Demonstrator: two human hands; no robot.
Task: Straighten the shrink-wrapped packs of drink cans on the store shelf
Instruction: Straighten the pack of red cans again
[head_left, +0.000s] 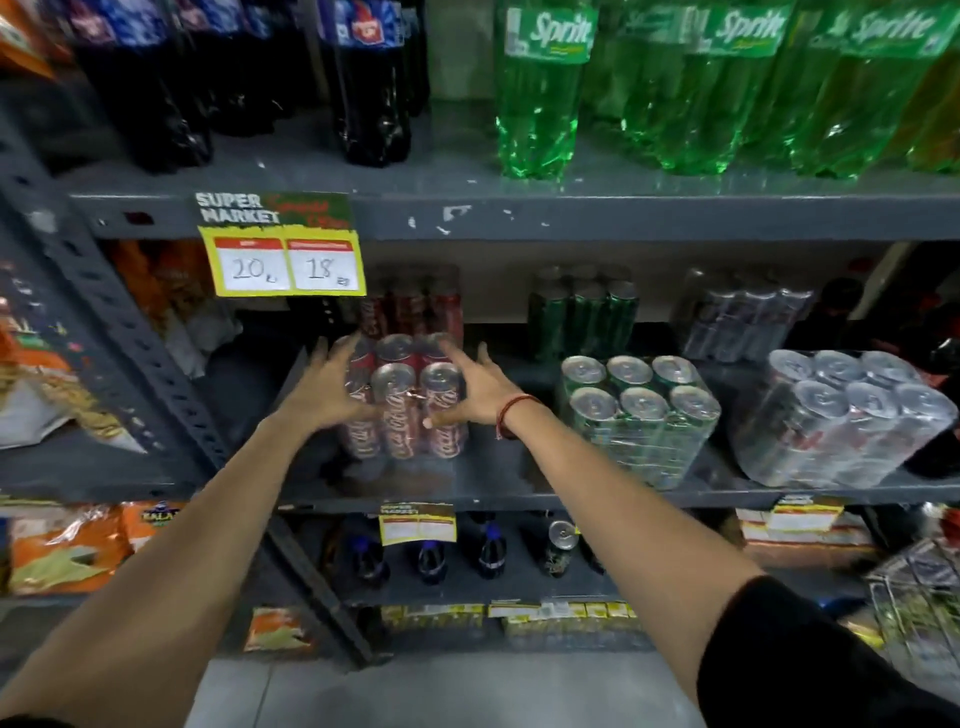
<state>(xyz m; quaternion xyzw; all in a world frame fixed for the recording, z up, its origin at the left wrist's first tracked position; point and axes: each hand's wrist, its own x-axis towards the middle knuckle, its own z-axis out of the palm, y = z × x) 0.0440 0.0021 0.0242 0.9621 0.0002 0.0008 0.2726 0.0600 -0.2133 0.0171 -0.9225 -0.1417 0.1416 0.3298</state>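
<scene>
A shrink-wrapped pack of red cola cans (410, 410) stands near the front of the middle shelf (519, 493). My left hand (324, 387) lies flat against its left side and my right hand (475, 387) presses its right side, fingers spread, so both hands clasp the pack. To the right sit a green can pack (639, 415), turned at an angle, and a silver can pack (841, 415), also skewed. Behind them stand a second red pack (415, 301), a second green pack (582, 306) and a second silver pack (743, 317).
A yellow price tag (283, 249) hangs from the upper shelf edge. Dark cola bottles (369, 83) and green Sprite bottles (691, 88) stand above. Snack bags (47, 374) fill the left bay past a slotted metal upright (135, 338). Small bottles (488, 551) sit below.
</scene>
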